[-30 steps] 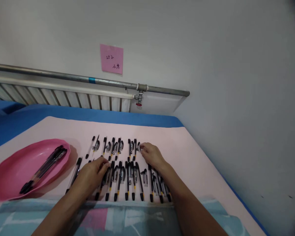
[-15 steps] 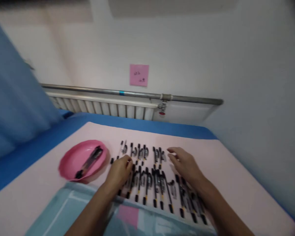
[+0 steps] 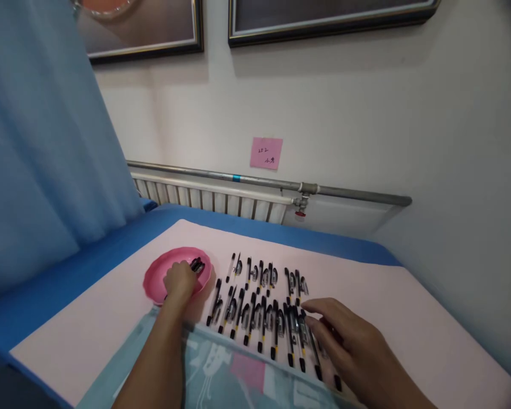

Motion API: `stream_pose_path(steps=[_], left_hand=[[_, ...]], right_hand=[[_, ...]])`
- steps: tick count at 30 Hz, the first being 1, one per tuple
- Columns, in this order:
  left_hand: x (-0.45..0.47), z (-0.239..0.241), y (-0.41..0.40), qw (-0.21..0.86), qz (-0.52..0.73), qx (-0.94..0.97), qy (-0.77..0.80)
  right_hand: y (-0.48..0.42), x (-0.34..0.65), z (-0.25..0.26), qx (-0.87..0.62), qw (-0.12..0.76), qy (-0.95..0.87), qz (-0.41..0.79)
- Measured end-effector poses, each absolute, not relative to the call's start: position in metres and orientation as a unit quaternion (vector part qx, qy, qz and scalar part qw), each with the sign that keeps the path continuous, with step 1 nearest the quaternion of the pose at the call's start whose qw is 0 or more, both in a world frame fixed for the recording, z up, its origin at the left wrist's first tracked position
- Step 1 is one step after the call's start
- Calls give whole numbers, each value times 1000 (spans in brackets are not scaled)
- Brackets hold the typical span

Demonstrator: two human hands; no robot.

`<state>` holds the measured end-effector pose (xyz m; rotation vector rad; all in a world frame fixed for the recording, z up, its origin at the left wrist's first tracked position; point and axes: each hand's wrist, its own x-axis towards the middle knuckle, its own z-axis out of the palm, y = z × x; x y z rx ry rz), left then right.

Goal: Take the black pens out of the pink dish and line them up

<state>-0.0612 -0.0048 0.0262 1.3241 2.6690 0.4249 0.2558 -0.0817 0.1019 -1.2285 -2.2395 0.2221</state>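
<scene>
My left hand (image 3: 179, 282) is inside the pink bowl (image 3: 153, 279), its fingers curled down over the black pens (image 3: 197, 264) lying there. The pen ends stick out past my knuckles. To the right of the bowl, two rows of black pens with clear barrels lie on the pink sheet: a far row (image 3: 264, 274) and a longer near row (image 3: 255, 318). My right hand (image 3: 344, 341) lies over the right end of the near row, fingers stretched out and apart, holding nothing.
The pink sheet (image 3: 387, 307) covers a blue-covered surface (image 3: 111, 241). A patterned cloth (image 3: 221, 380) lies at the near edge. A blue curtain (image 3: 38, 159) hangs at left. A radiator (image 3: 213, 199), a pipe (image 3: 349, 194), a pink note (image 3: 266, 153) and framed pictures line the wall.
My left hand has gone from the near row of pens into the pink bowl. My right hand has drawn back from the far row to the near row. The view swung up and left.
</scene>
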Motion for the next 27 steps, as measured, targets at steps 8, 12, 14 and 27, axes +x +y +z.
stream_pose_path(steps=[8, 12, 14, 27], left_hand=[[-65, 19, -1, 72, 142, 432, 888], [-63, 28, -1, 58, 159, 435, 884], [-52, 37, -4, 33, 190, 454, 870], [164, 57, -65, 443, 444, 650, 429]], right_hand=[[-52, 281, 47, -553, 244, -788, 115], [-51, 295, 37, -553, 259, -779, 142], [-52, 298, 37, -550, 288, -768, 158], [-73, 292, 64, -442, 593, -526, 420]])
